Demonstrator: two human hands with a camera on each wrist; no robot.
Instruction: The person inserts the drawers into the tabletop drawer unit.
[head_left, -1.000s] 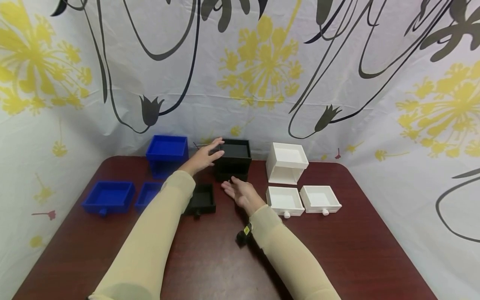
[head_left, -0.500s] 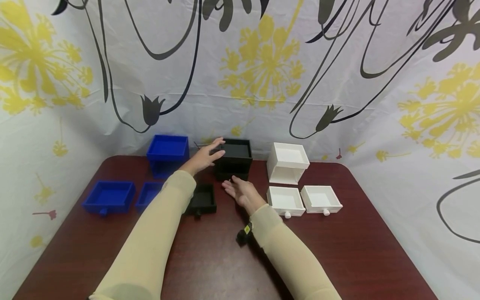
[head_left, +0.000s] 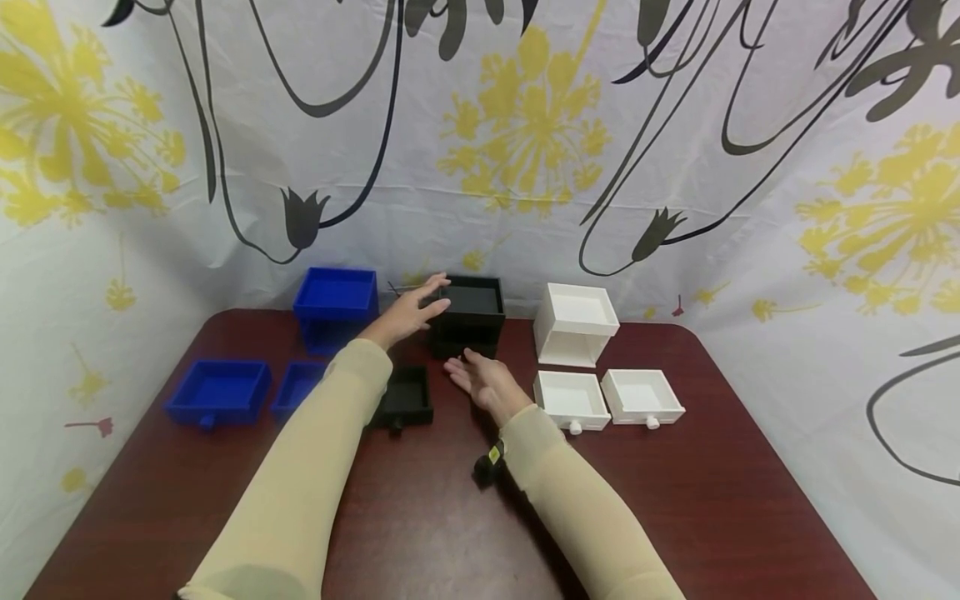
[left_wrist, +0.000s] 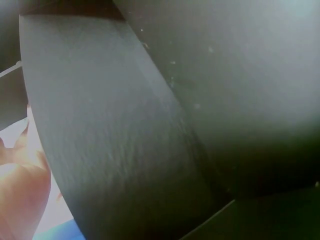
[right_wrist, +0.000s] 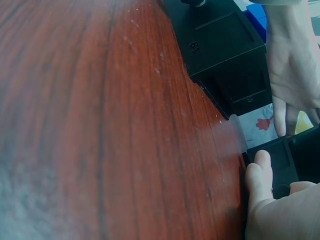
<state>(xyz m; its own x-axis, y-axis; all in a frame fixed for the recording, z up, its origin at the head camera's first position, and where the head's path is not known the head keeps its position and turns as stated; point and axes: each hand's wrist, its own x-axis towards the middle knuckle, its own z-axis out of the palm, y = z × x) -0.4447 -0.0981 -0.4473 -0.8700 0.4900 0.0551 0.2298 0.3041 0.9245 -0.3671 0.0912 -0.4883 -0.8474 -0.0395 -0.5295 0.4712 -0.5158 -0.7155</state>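
Observation:
At the back of the table stands a black drawer cabinet [head_left: 471,300], its upper slot a dark opening and a black drawer [right_wrist: 275,159] low in its front. My left hand [head_left: 407,317] rests at the cabinet's upper left edge, fingers loosely extended. Palm turned up, my right hand [head_left: 486,385] is at the lower front, its thumb lying along the drawer's face beside the round knob [right_wrist: 281,190]. Another black drawer [head_left: 405,393] sits on the table to the left, partly hidden by my left sleeve. Black cabinet surfaces fill most of the left wrist view.
To the left are a blue cabinet [head_left: 336,292] and two blue drawers, one a full tray [head_left: 217,385], one partly covered by my sleeve. A white cabinet [head_left: 576,312] and two white drawers [head_left: 572,395] stand right. A patterned cloth [head_left: 510,233] hangs close behind.

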